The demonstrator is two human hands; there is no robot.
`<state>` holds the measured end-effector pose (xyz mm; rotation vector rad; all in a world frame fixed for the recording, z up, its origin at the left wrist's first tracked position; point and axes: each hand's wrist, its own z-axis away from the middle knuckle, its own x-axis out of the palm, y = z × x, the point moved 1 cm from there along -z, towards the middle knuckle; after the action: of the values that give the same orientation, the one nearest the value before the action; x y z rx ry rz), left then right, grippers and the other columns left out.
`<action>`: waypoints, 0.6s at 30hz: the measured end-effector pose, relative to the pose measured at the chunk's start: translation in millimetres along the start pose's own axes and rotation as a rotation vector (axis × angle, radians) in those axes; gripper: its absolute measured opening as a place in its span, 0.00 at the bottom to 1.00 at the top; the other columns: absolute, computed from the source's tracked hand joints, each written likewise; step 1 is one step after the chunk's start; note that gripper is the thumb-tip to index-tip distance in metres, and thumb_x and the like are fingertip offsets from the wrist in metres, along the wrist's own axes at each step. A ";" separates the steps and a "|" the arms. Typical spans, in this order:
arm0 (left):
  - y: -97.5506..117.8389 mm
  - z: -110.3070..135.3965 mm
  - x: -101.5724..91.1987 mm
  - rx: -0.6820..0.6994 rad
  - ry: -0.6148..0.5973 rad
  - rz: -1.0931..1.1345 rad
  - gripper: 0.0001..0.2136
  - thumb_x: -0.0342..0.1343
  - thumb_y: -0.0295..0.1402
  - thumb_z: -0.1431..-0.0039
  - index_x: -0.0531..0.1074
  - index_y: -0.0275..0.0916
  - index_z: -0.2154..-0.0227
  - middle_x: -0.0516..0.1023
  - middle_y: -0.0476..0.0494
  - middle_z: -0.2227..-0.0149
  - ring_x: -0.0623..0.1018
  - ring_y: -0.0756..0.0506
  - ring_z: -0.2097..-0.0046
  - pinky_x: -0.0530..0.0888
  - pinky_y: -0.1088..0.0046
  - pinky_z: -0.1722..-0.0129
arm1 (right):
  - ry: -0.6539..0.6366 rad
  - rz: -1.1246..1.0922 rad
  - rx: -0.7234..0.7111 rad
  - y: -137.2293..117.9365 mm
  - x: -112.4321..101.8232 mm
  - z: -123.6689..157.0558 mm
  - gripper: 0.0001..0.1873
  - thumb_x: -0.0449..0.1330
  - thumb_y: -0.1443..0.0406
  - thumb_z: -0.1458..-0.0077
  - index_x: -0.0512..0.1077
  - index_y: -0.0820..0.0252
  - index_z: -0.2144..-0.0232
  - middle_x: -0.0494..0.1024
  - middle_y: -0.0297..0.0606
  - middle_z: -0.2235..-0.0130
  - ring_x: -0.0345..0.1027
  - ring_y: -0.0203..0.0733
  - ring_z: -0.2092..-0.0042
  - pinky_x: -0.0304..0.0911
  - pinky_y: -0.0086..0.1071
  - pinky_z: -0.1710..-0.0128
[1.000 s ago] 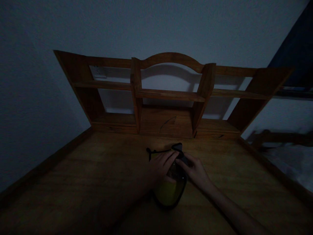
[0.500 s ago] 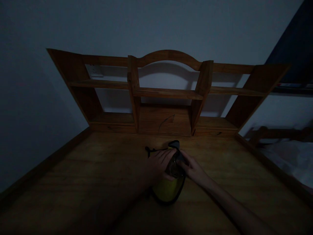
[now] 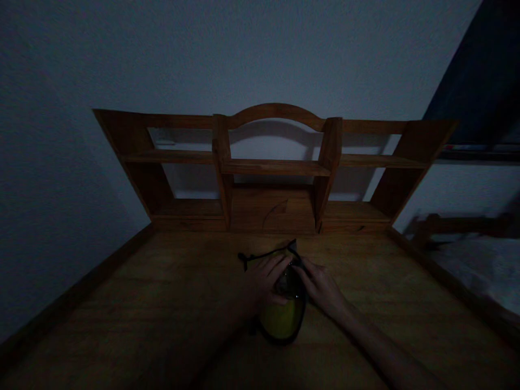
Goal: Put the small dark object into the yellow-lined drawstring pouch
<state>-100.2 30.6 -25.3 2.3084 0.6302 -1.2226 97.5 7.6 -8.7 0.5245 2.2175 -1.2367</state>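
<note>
A yellow pouch with black trim (image 3: 280,320) lies on the wooden desk (image 3: 170,303), its dark open end pointing away from me. A black cord (image 3: 260,254) runs from that end to the left. My left hand (image 3: 264,280) rests on the pouch's upper left, fingers curled over the opening. My right hand (image 3: 320,290) grips the opening from the right side with pinched fingers. The light is very dim, so what is at the mouth of the pouch is unclear.
A wooden hutch with shelves and an arched top (image 3: 274,168) stands at the back of the desk against a pale wall. A raised wooden edge (image 3: 81,281) borders the desk on the left. A bed with a wooden frame (image 3: 467,244) is to the right.
Both hands stay at the pouch's mouth with small finger shifts. The camera has tilted, so the hutch sits lower in view than before.
</note>
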 end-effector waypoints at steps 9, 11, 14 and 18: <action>0.5 -0.9 -2.3 -0.112 0.014 0.093 0.46 0.68 0.45 0.64 0.54 0.40 0.41 0.68 0.37 0.45 0.70 0.36 0.45 0.68 0.58 0.46 | -0.014 0.055 -0.020 2.7 -5.8 0.4 0.14 0.48 0.62 0.37 0.70 0.56 0.54 0.79 0.39 0.63 0.75 0.43 0.66 0.66 0.31 0.65; -0.1 1.1 0.8 -0.097 0.028 0.076 0.45 0.68 0.45 0.63 0.54 0.39 0.41 0.68 0.36 0.44 0.69 0.35 0.44 0.66 0.57 0.45 | -0.005 -0.042 0.039 -1.6 -7.7 -0.3 0.14 0.50 0.59 0.38 0.71 0.56 0.56 0.79 0.38 0.64 0.74 0.43 0.66 0.66 0.32 0.63; -1.7 3.4 7.5 -0.095 0.041 0.073 0.44 0.67 0.45 0.62 0.55 0.38 0.42 0.67 0.35 0.44 0.68 0.34 0.44 0.66 0.56 0.44 | -0.030 -0.272 0.125 -2.1 -8.1 -1.2 0.16 0.53 0.57 0.42 0.72 0.58 0.57 0.79 0.38 0.62 0.72 0.45 0.61 0.66 0.35 0.60; -1.1 2.1 8.2 -0.097 0.049 0.114 0.44 0.68 0.42 0.65 0.57 0.37 0.43 0.68 0.35 0.45 0.69 0.34 0.45 0.68 0.55 0.46 | -0.090 -0.707 0.252 11.9 0.6 -5.2 0.16 0.52 0.60 0.47 0.74 0.60 0.61 0.78 0.39 0.64 0.71 0.47 0.59 0.66 0.36 0.60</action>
<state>-98.1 31.8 -33.5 2.2663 0.5535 -1.0639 102.4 18.1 -14.5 -0.2647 2.2509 -1.8564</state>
